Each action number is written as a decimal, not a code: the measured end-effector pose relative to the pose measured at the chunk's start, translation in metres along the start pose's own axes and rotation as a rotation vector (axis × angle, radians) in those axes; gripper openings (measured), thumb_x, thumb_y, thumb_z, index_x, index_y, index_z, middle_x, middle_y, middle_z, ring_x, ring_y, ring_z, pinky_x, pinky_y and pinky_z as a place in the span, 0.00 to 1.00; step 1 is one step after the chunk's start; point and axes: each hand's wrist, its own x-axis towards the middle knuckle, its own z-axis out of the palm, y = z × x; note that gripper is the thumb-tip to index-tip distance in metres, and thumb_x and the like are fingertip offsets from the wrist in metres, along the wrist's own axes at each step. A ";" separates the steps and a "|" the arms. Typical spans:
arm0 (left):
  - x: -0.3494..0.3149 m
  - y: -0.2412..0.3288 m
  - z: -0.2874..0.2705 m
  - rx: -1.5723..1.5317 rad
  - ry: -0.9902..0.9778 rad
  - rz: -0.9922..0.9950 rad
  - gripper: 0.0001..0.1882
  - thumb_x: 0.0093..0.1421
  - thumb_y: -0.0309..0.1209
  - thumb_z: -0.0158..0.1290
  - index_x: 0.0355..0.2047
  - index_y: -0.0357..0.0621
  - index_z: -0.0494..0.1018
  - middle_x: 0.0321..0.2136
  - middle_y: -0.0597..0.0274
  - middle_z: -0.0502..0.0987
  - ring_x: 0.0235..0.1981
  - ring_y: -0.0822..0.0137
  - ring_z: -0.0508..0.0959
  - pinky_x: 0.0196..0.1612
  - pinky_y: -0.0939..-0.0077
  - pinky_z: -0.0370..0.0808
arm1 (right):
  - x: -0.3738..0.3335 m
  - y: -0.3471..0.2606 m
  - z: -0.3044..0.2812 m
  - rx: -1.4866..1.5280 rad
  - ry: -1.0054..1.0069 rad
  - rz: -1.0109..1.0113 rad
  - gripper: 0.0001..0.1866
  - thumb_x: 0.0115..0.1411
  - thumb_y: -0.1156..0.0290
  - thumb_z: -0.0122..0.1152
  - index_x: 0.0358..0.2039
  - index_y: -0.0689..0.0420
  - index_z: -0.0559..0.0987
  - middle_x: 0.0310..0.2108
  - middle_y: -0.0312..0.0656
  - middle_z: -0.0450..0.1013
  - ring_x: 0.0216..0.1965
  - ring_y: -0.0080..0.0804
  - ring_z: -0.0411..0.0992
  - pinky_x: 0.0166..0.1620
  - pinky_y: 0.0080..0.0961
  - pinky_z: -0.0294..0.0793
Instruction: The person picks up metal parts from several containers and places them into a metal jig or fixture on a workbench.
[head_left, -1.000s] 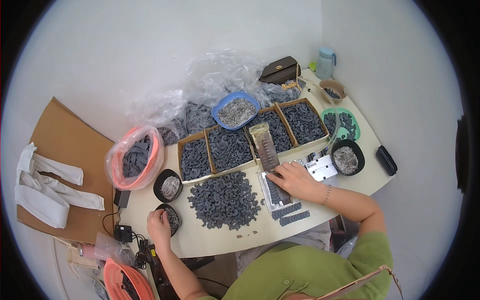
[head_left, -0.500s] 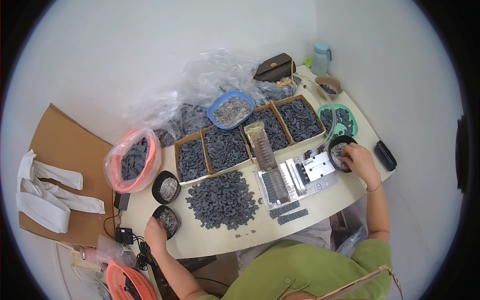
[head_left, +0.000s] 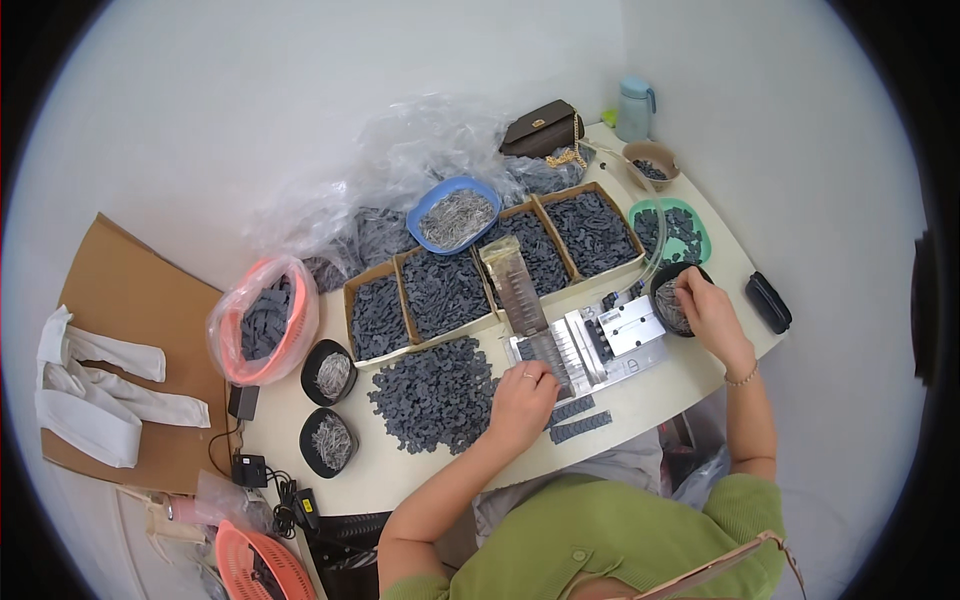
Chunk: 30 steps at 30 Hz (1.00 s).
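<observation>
My left hand [head_left: 522, 404] is at the lower left corner of a metal fixture [head_left: 588, 352], its fingers drawn together. Whatever they hold is too small or hidden to make out. A clear column [head_left: 516, 288] filled with dark parts stands on the fixture, beside a silver block [head_left: 631, 326]. My right hand [head_left: 708, 312] reaches into a black bowl [head_left: 668, 298] of thin metal pins, its fingertips pinched and what is in them hidden. Two short strips of dark grey parts [head_left: 580, 427] lie just in front of the fixture. A heap of loose dark grey pieces [head_left: 432, 395] spreads to its left.
Behind the heap stands a divided cardboard box [head_left: 400, 352] of grey pieces, with a blue tray [head_left: 412, 222] of pins on it. Two black bowls [head_left: 333, 410] of pins sit at left, near a pink basket [head_left: 300, 322]. A glasses case [head_left: 768, 302] lies far right.
My left hand has moved right from the lower-left bowl of pins to the fixture. My right hand has stayed at its bowl, with small finger movement. The view has shifted slightly.
</observation>
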 end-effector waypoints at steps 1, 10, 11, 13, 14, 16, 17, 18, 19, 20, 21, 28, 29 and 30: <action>0.000 0.000 0.001 0.015 -0.006 0.011 0.07 0.47 0.23 0.60 0.28 0.40 0.74 0.35 0.58 0.75 0.36 0.57 0.75 0.38 0.65 0.72 | -0.004 -0.005 -0.002 0.055 -0.005 -0.010 0.05 0.57 0.77 0.56 0.34 0.60 0.70 0.30 0.48 0.73 0.33 0.47 0.73 0.35 0.37 0.71; -0.025 0.012 -0.009 0.238 -0.041 0.086 0.17 0.50 0.31 0.60 0.40 0.37 0.76 0.46 0.50 0.74 0.49 0.51 0.74 0.49 0.59 0.72 | -0.008 -0.047 0.037 0.142 -0.149 -0.568 0.09 0.51 0.79 0.59 0.34 0.59 0.78 0.28 0.42 0.72 0.31 0.40 0.72 0.36 0.32 0.72; -0.028 0.011 -0.009 0.233 -0.053 0.059 0.19 0.51 0.33 0.60 0.42 0.37 0.75 0.48 0.49 0.73 0.51 0.50 0.73 0.51 0.58 0.71 | -0.008 -0.056 0.045 0.150 -0.183 -0.603 0.09 0.50 0.78 0.60 0.34 0.58 0.78 0.28 0.42 0.73 0.31 0.39 0.72 0.36 0.32 0.72; -0.030 0.008 -0.010 0.229 -0.095 0.019 0.25 0.52 0.38 0.59 0.47 0.36 0.72 0.52 0.46 0.71 0.54 0.48 0.70 0.54 0.55 0.68 | -0.008 -0.065 0.065 0.128 -0.219 -0.692 0.10 0.48 0.76 0.60 0.33 0.57 0.79 0.28 0.40 0.73 0.32 0.38 0.72 0.36 0.32 0.72; -0.030 0.006 -0.010 0.229 -0.122 0.007 0.29 0.53 0.41 0.59 0.50 0.35 0.70 0.54 0.45 0.69 0.56 0.47 0.68 0.56 0.54 0.66 | -0.008 -0.066 0.077 0.095 -0.223 -0.748 0.10 0.47 0.75 0.60 0.33 0.57 0.79 0.28 0.39 0.73 0.32 0.37 0.72 0.36 0.32 0.73; -0.030 0.002 -0.010 0.240 -0.175 -0.009 0.35 0.53 0.46 0.58 0.55 0.34 0.66 0.57 0.44 0.66 0.60 0.46 0.65 0.59 0.52 0.62 | -0.010 -0.070 0.092 0.031 -0.259 -0.837 0.11 0.45 0.73 0.58 0.32 0.57 0.79 0.28 0.37 0.73 0.33 0.35 0.72 0.37 0.29 0.73; -0.029 0.000 -0.010 0.251 -0.204 -0.010 0.38 0.53 0.48 0.58 0.57 0.33 0.64 0.59 0.43 0.64 0.61 0.46 0.63 0.60 0.51 0.60 | -0.010 -0.071 0.096 0.014 -0.270 -0.858 0.10 0.46 0.73 0.57 0.32 0.57 0.78 0.28 0.37 0.72 0.34 0.34 0.71 0.38 0.29 0.72; -0.028 -0.002 -0.011 0.264 -0.232 -0.015 0.41 0.53 0.50 0.58 0.59 0.33 0.62 0.60 0.43 0.62 0.63 0.46 0.60 0.62 0.51 0.58 | -0.010 -0.072 0.100 0.000 -0.283 -0.883 0.10 0.47 0.73 0.57 0.32 0.57 0.78 0.29 0.37 0.71 0.35 0.34 0.71 0.38 0.28 0.72; -0.026 -0.004 -0.013 0.251 -0.244 -0.050 0.42 0.52 0.50 0.58 0.59 0.33 0.61 0.61 0.43 0.61 0.63 0.46 0.59 0.62 0.51 0.57 | -0.011 -0.073 0.102 -0.015 -0.295 -0.908 0.09 0.47 0.73 0.56 0.31 0.57 0.78 0.29 0.37 0.71 0.36 0.34 0.71 0.38 0.28 0.72; -0.023 -0.007 -0.014 0.237 -0.256 -0.085 0.43 0.52 0.51 0.58 0.59 0.33 0.61 0.61 0.43 0.61 0.64 0.46 0.58 0.63 0.50 0.56 | -0.011 -0.074 0.103 -0.002 -0.289 -0.913 0.10 0.47 0.73 0.56 0.32 0.57 0.78 0.30 0.37 0.71 0.36 0.34 0.70 0.39 0.28 0.71; -0.018 -0.010 -0.015 0.219 -0.266 -0.114 0.43 0.52 0.51 0.58 0.60 0.33 0.60 0.61 0.43 0.60 0.65 0.46 0.57 0.63 0.50 0.54 | -0.011 -0.074 0.102 0.006 -0.282 -0.914 0.11 0.47 0.73 0.56 0.33 0.57 0.78 0.31 0.36 0.71 0.37 0.33 0.70 0.39 0.28 0.71; -0.016 -0.062 -0.094 0.383 -0.059 -0.258 0.34 0.54 0.45 0.59 0.55 0.35 0.66 0.58 0.43 0.64 0.62 0.46 0.61 0.63 0.50 0.55 | -0.030 -0.060 0.087 -0.141 -0.242 -0.910 0.22 0.47 0.66 0.63 0.45 0.54 0.78 0.50 0.41 0.70 0.50 0.36 0.68 0.52 0.38 0.66; -0.022 -0.075 -0.106 0.407 0.002 -0.299 0.31 0.55 0.41 0.59 0.54 0.37 0.67 0.57 0.44 0.66 0.61 0.46 0.62 0.62 0.50 0.57 | -0.036 -0.062 0.086 -0.136 -0.244 -0.893 0.22 0.48 0.64 0.63 0.45 0.54 0.78 0.52 0.42 0.69 0.51 0.37 0.67 0.52 0.39 0.65; -0.029 -0.090 -0.119 0.439 0.060 -0.330 0.27 0.55 0.38 0.58 0.52 0.36 0.69 0.53 0.45 0.69 0.58 0.46 0.66 0.59 0.52 0.60 | -0.040 -0.065 0.085 -0.131 -0.241 -0.881 0.22 0.49 0.61 0.63 0.45 0.54 0.78 0.53 0.43 0.68 0.52 0.38 0.67 0.53 0.41 0.64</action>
